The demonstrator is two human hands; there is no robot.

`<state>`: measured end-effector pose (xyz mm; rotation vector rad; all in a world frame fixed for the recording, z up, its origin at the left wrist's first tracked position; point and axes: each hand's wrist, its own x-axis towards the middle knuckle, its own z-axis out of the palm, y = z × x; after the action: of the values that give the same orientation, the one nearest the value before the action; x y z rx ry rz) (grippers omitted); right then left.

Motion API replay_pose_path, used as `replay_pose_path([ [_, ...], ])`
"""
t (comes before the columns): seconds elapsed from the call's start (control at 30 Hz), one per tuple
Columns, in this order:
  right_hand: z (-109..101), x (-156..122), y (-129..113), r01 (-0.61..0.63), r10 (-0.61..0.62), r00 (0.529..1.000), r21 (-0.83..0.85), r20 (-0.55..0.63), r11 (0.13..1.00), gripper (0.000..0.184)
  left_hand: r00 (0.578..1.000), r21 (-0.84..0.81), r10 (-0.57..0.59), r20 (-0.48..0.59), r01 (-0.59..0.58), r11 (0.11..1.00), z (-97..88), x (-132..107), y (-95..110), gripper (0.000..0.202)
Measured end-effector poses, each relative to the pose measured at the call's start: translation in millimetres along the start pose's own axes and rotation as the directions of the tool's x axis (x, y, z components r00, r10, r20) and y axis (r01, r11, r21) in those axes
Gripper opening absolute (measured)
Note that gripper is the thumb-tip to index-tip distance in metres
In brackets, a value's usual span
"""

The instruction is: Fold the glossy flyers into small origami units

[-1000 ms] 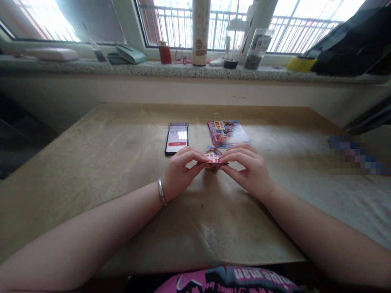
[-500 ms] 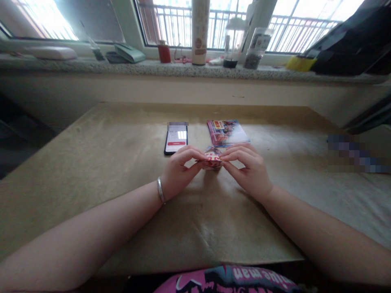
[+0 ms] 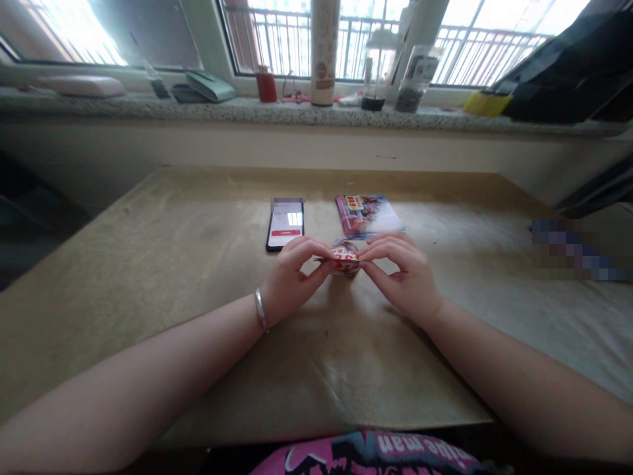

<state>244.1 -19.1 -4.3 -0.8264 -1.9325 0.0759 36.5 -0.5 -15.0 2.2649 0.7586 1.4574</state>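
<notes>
A small piece of folded printed paper (image 3: pixel 345 258), red, white and yellow, is held just above the table between my two hands. My left hand (image 3: pixel 299 269) pinches its left edge between thumb and fingers. At the right edge, the thumb and fingertips of my right hand (image 3: pixel 403 274) are closed on the same paper. Fingertips cover both ends of it. Just beyond my right hand lies a stack of colourful printed flyers (image 3: pixel 368 214). A phone (image 3: pixel 285 224) with a lit screen and a red button rests beyond my left hand.
The table (image 3: pixel 198 218) reaches back to a wall under a stone windowsill (image 3: pixel 287 117). On the sill stand a red bottle (image 3: pixel 266 86), a tall cylinder (image 3: pixel 324 59), clear containers, a green case (image 3: pixel 210 86) and a black bag (image 3: pixel 568 72). A blurred-out item lies at the right edge.
The folded paper has tilted slightly between my fingertips, and its left edge sticks out a little more. Both hands have barely moved. Phone and flyers stay where they were.
</notes>
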Motion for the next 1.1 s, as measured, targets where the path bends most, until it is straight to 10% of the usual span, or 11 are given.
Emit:
replay_pose_path([
  [0.27,0.8,-0.7,-5.9,0.044,-0.04,0.998,-0.073,0.051,0.996,0.006,0.991,0.26,0.122,0.059,-0.133,0.956,-1.7,1.8,0.2,0.006],
  [1.1,4.7,1.9,-11.1,0.039,-0.028,0.996,-0.127,0.086,0.991,0.006,0.988,0.346,0.121,0.092,-0.146,0.927,-0.7,3.6,1.5,0.008],
])
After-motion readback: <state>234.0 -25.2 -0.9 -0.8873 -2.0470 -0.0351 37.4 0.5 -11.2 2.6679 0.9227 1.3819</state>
